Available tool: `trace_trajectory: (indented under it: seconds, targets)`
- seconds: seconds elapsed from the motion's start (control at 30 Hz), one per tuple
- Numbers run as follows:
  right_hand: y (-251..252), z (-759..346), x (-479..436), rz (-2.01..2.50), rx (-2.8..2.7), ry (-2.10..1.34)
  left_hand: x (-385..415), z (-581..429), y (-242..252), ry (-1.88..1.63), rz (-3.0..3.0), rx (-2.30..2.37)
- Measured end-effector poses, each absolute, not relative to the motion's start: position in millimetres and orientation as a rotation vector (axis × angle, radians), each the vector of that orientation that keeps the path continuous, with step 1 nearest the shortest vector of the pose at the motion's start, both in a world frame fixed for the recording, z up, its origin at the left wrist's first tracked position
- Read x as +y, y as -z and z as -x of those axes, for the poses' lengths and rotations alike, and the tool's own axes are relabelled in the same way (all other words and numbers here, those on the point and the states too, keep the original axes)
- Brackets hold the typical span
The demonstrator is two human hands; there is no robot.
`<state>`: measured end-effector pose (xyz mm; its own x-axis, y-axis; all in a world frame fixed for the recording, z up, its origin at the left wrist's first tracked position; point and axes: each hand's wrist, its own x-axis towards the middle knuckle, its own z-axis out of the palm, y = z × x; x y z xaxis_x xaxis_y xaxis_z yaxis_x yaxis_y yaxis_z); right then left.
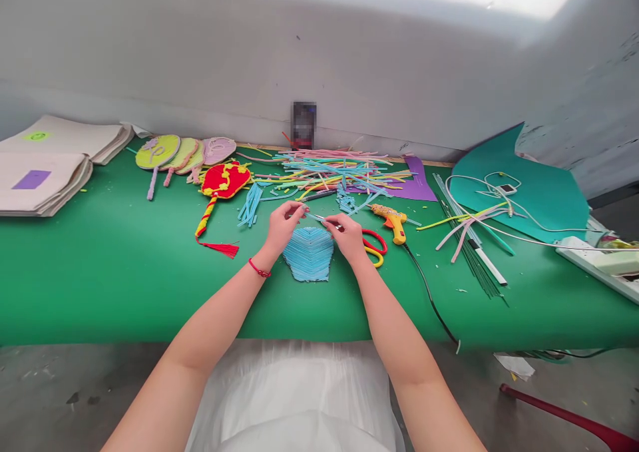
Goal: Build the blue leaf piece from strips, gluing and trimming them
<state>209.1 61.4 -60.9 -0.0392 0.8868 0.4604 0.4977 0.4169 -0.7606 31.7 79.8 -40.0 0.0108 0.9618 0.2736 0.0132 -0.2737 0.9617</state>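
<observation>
A short light blue pipe cleaner (312, 216) is stretched between my two hands above the table. My left hand (285, 227), with a red cord bracelet at the wrist, pinches one end. At the other end the fingers of my right hand (347, 236) are closed; a thin silvery part shows by them, too small to name. Just below lies a flat blue panel (308, 255) of pipe cleaners set side by side in a chevron pattern. Scissors (375, 240) with red and yellow handles lie beside my right hand, their blades mostly hidden.
Loose coloured pipe cleaners (334, 169) are heaped at the back. A yellow glue gun (396, 226) with a black cord lies right, near wires (476, 259) and teal sheet (544, 186). Left are a red fan (225, 180), pale fans (158, 152) and paper stacks (44, 179).
</observation>
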Motion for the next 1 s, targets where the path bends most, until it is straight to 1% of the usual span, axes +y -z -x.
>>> trace_trajectory:
  seconds: [0.17, 0.3, 0.47, 0.8, 1.0]
  targets:
    - [71.2, -212.5, 66.3, 1.455, -1.772, -0.374, 86.5, -23.2, 40.7, -1.491, -1.431, 1.147]
    - [76.1, -214.8, 68.8, 1.664, -1.789, -0.252, 87.5, -23.1, 45.9, -1.474, -1.471, 1.144]
    - [76.4, -228.3, 73.9, 1.776, -1.734, -0.258, 89.1, -23.5, 50.0, -1.439, -1.481, 1.134]
    - [83.0, -244.7, 77.1, 1.638, -1.57, -0.239, 91.3, -21.8, 54.0, -1.354, -1.528, 1.216]
    - [76.0, -237.6, 75.8, 1.488, -1.484, -0.22, 90.4, -17.0, 49.8, -1.287, -1.7, 1.269]
